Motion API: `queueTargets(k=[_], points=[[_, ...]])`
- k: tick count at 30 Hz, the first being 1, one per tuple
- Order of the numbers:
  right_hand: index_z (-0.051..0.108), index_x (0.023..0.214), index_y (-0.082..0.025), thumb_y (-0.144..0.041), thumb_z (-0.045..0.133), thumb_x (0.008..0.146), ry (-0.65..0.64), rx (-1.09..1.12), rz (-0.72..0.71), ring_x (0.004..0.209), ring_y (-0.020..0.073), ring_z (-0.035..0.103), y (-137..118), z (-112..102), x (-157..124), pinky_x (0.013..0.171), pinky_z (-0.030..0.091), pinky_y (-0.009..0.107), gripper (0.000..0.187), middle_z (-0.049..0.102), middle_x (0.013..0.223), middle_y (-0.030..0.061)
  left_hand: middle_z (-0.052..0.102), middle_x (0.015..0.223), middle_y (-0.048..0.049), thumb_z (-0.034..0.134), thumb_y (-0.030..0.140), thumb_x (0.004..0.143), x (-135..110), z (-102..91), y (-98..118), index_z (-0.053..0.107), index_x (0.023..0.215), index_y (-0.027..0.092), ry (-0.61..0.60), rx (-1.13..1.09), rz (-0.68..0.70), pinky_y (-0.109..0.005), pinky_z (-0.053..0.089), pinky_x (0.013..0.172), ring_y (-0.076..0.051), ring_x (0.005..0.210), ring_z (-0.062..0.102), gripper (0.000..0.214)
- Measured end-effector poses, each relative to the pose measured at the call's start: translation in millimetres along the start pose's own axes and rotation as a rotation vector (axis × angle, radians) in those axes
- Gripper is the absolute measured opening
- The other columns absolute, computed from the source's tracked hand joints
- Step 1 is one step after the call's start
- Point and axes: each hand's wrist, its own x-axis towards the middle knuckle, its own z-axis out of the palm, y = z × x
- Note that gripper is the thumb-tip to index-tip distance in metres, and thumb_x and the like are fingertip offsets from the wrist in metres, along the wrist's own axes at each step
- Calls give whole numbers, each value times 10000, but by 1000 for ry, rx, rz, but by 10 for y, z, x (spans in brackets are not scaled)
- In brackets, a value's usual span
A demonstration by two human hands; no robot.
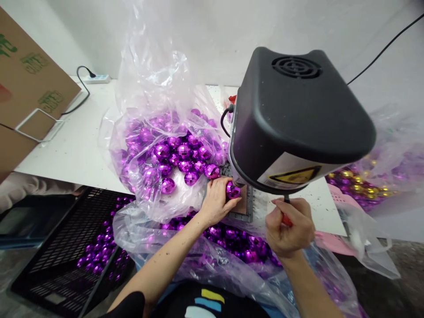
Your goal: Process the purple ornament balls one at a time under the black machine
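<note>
Between the fingertips of my left hand (217,198) is a shiny purple faceted ball (233,190), held under the head of a black bench machine (304,115). Below the ball lies a brown pad on the machine's metal base plate (245,217). My right hand (291,225) is wrapped round a lever handle (286,219) with a red grip, which comes down from the machine's front. Left of the machine, an open clear plastic bag (152,79) spills many purple balls (183,151) toward my left hand. More purple balls (232,238) fill a plastic-lined container against my body.
At lower left stands a black crate (49,260) with strings of small purple beads. A cardboard box (29,88) and a power strip (97,79) sit at the table's left. On the right are a pink basket (341,201) and a bag of purple and gold beads (361,185).
</note>
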Motion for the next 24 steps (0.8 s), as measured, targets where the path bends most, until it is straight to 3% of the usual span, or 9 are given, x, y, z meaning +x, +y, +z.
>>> queueTargets(k=[6, 10, 12, 14, 16, 20, 24], points=[[581, 963, -189, -75, 589, 798, 44, 10, -21, 776, 130, 578, 153, 253, -98, 674, 489, 281, 201, 606, 850, 31, 590, 1338, -128, 613, 403, 934, 1, 10, -17, 463, 1319, 190, -18, 24, -9, -473, 339, 1114, -291, 1288, 506, 465], [603, 885, -188, -169, 561, 846, -38, 40, 9, 696, 125, 572, 27, -2, 70, 611, 465, 270, 60, 607, 769, 19, 579, 1344, -131, 625, 399, 926, 10, 3, -17, 474, 1297, 185, -5, 7, 8, -462, 348, 1101, -288, 1292, 500, 455], [626, 906, -193, -223, 536, 883, -41, 41, 55, 621, 108, 547, -75, -188, 270, 563, 431, 257, 97, 587, 709, -3, 588, 1318, -132, 626, 392, 927, 20, 2, -15, 478, 1288, 181, 13, -4, 23, -459, 355, 1090, -285, 1263, 516, 444], [638, 1000, -195, -270, 552, 901, 37, 28, 155, 577, 88, 539, -155, -315, 536, 536, 410, 253, 151, 594, 747, -12, 604, 1272, -131, 636, 385, 924, 15, 5, -13, 483, 1280, 174, 38, -22, 45, -456, 369, 1072, -281, 1220, 537, 441], [639, 943, -202, -370, 563, 916, 62, 82, 318, 550, 78, 546, -190, -357, 823, 519, 407, 253, 186, 593, 770, -21, 614, 1231, -132, 662, 373, 910, -28, 1, -4, 487, 1272, 165, 88, -58, 62, -455, 383, 1052, -279, 1176, 554, 452], [596, 840, -180, -529, 555, 908, 20, 199, 432, 454, 80, 494, -157, -301, 1224, 479, 373, 244, 357, 475, 535, -67, 589, 1255, -131, 688, 319, 892, -292, -78, 53, 472, 1311, 181, 132, -221, 42, -445, 414, 1041, -269, 1175, 551, 491], [582, 849, -174, -552, 549, 909, 25, 238, 397, 444, 65, 479, -124, -265, 1290, 478, 357, 225, 384, 463, 509, -77, 529, 1352, -124, 704, 267, 877, -685, -258, 173, 486, 1363, 215, 50, -431, -30, -439, 372, 1129, -265, 1308, 487, 536]])
